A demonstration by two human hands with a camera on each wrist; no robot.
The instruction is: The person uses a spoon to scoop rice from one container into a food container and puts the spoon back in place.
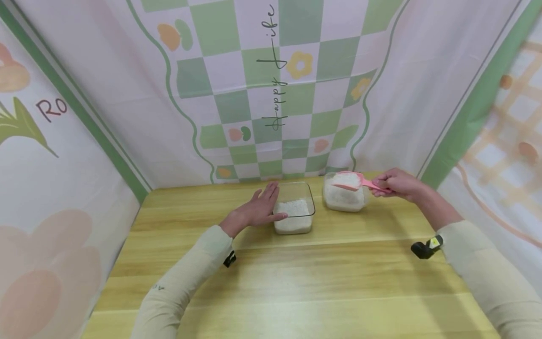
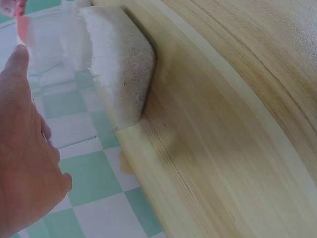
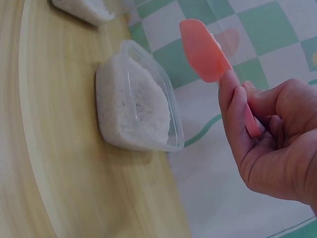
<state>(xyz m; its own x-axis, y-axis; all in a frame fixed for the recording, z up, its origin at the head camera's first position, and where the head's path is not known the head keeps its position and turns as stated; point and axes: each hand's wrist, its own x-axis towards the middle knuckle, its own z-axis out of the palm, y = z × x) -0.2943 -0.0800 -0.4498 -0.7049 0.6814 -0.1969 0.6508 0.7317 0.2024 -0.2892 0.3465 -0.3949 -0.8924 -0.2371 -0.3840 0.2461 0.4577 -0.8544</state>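
Observation:
My right hand (image 1: 397, 183) grips the handle of a pink scoop (image 1: 351, 181), which carries a heap of white grains. The scoop is raised above the right clear container (image 3: 176, 134), itself holding a deep layer of rice-like white grains (image 3: 141, 99). To its left on the table stands a second clear container (image 1: 313, 197) with a dark line round its rim and a lower layer of white grains (image 2: 106, 44). Against the left side of that container rests my left hand (image 1: 261, 207), fingers straight and thumb reaching along the near rim.
Both containers stand near the back edge of a wooden table (image 1: 254, 282). Right behind it hangs a green-and-white checked curtain (image 1: 296, 117), with patterned cloth on both sides. Black wrist cameras (image 1: 425, 248) sit at both sleeves.

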